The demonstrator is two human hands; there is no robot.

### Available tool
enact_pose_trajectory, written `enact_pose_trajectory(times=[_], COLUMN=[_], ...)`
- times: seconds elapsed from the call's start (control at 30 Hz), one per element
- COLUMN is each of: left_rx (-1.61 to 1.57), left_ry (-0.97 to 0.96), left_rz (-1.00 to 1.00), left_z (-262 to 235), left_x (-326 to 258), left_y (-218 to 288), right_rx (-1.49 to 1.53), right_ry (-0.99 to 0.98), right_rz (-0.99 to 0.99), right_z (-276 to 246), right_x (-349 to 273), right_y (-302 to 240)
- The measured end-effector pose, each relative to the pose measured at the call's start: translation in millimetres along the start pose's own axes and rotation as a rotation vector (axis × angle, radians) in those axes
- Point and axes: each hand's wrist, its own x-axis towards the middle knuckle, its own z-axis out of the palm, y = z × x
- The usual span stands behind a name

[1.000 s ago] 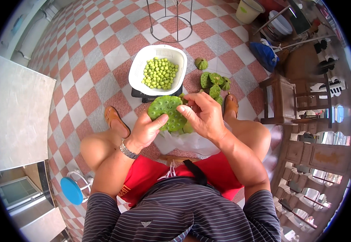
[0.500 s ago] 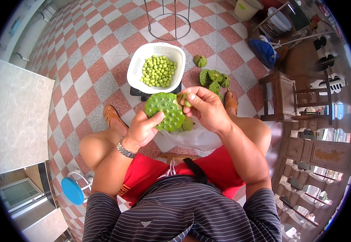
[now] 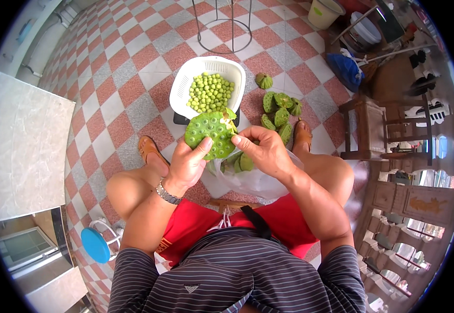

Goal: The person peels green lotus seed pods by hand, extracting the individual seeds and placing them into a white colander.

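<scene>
A round green lotus seed pod (image 3: 206,134) is gripped at its near left side by my left hand (image 3: 187,163), thumb pressed on the seeded face. Its upper right rim is torn, with pale flesh showing. At the right edge my right hand (image 3: 266,151) is closed, thumb and forefinger pinching the torn rim. Just beyond the pod, a white plastic basket (image 3: 181,78) holds many loose green lotus seeds (image 3: 209,94). Beneath the pod and my right hand lies a clear plastic bag (image 3: 258,180) with green pods (image 3: 245,163) in it.
Several lotus pods (image 3: 281,119) lie on the checkered floor right of the basket. The basket rests on a black scale-like base (image 3: 180,119). Beyond stands a metal ring stand (image 3: 232,50). A wooden chair (image 3: 365,125) is to the right, a blue-topped stool (image 3: 95,245) to the left.
My right hand has moved down along the pod's edge, and the seed seen between its fingers no longer shows. The pod has turned slightly, exposing more torn rim. The view has shifted a little.
</scene>
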Motion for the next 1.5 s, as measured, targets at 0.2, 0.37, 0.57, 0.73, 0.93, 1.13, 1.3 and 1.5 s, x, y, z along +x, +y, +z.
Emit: enact_pose_trajectory(times=[0.2, 0.37, 0.57, 0.73, 0.93, 1.13, 1.3, 1.5], left_rx=[-0.008, -0.001, 0.087, 0.129, 0.141, -0.123, -0.174, -0.101], left_ry=[0.047, 0.097, 0.113, 0.050, -0.049, -0.133, -0.113, -0.048], left_rz=[0.049, 0.049, -0.193, -0.253, -0.135, -0.179, -0.160, -0.040], left_z=[5.0, 6.9, -1.4, -3.6, -2.1, -15.1, -7.8, 2.7], left_x=[1.2, 2.2, 0.3, -1.8, -5.4, -1.2, -2.5, -3.6], left_y=[-4.4, -11.2, 5.5, 18.6, 9.4, -10.5, -8.4, -4.1], right_rx=[-0.019, 0.181, -0.091, -0.307, -0.074, 0.482, 0.439, 0.494], right_ry=[0.039, 0.053, 0.311, 0.283, 0.252, 0.197, 0.164, 0.122], right_rz=[-0.063, 0.194, -0.058, -0.192, -0.205, 0.130, 0.026, -0.032], right_z=[12.1, 22.0, 33.7, 26.9, 30.7, 34.6, 27.1, 15.2], right_x=[1.8, 6.0, 7.3, 6.0, 4.4, 6.6, 7.6, 0.4], right_y=[12.7, 22.4, 27.3, 19.7, 22.6, 18.5, 12.0, 8.7])
